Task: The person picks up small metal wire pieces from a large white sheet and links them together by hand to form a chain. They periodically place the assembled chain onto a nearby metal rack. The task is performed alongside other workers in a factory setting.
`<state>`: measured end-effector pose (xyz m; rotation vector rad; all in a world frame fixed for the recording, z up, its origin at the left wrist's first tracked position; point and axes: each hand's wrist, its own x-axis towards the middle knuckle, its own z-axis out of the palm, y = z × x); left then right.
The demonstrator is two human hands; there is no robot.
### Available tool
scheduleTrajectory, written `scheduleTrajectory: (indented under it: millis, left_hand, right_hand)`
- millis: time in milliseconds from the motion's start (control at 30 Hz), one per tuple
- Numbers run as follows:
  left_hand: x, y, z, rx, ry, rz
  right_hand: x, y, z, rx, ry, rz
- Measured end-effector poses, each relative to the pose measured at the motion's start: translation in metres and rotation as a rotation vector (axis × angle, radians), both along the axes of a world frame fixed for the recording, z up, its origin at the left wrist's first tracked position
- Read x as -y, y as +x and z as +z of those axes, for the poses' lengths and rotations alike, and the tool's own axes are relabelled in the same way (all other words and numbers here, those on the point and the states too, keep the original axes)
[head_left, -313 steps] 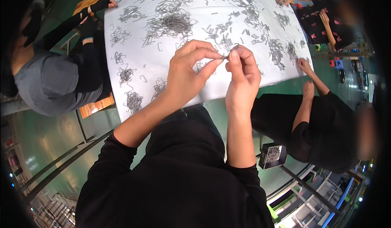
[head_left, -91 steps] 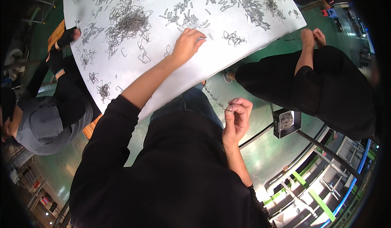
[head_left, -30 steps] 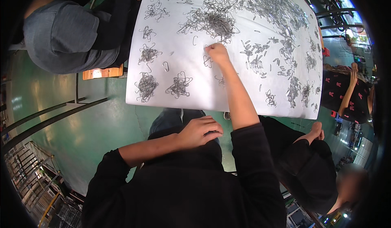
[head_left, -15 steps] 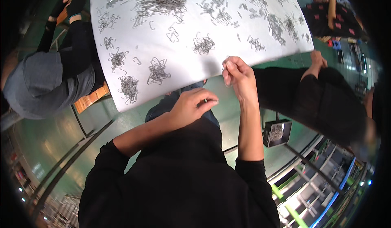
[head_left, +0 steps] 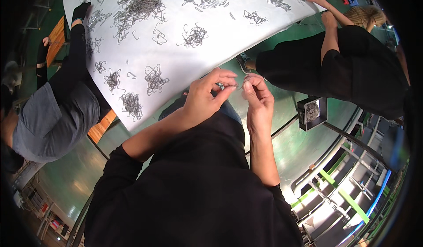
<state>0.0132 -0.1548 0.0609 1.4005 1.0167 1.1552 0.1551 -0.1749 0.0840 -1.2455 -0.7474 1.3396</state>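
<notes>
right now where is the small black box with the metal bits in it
In the head view, the small black box sits low on the person's right, beside the right hand.

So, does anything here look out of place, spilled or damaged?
Nothing stands out. The small bent wire pieces lie in separate tangled heaps on the white sheet, none visibly off its edge. The left hand and right hand pinch one small metal piece between them below the sheet's near edge.

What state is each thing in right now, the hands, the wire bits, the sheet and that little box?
left hand: grip pinched on small wire piece
right hand: grip pinched on the same piece
white sheet: spread flat, strewn with wire
wire heaps: tangled, lying loose
small black box: open, holding wire pieces
</notes>
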Motion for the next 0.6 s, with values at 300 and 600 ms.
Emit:
scheduleTrajectory:
  millis: [300,600]
  left_hand:
    - [-0.057,0.012,-0.034,-0.082,0.231,-0.081]
    - [-0.243,0.021,-0.126,-0.786,0.375,-0.127]
  right_hand:
    - [-0.019,0.019,-0.01,0.396,0.316,-0.09]
    - [-0.027,0.04,-0.015,0.484,0.281,0.025]
